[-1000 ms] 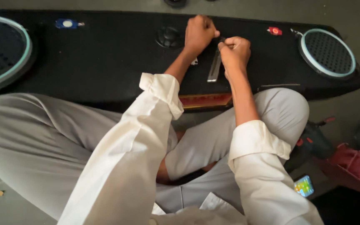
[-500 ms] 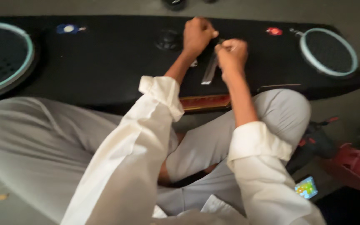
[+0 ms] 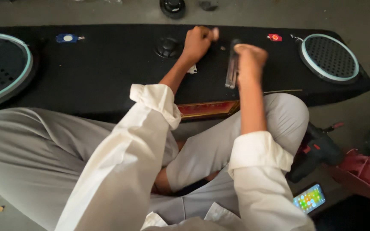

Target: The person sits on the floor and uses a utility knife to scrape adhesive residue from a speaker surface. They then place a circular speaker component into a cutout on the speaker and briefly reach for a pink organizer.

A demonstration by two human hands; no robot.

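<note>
Head view: right hand (image 3: 249, 57) fisted on a slim dark metal tool (image 3: 232, 68), its long axis running away across the black carpeted speaker board (image 3: 108, 68); left hand (image 3: 198, 40) curled just left, contents unclear.

A lit phone (image 3: 309, 199) beside a cordless drill (image 3: 317, 149) — a red case (image 3: 365, 171) just right of them.

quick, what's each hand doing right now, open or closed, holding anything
Left hand: closed in a fist on the black panel; what it grips cannot be told.
Right hand: closed around the top of a slim dark tool.
</note>
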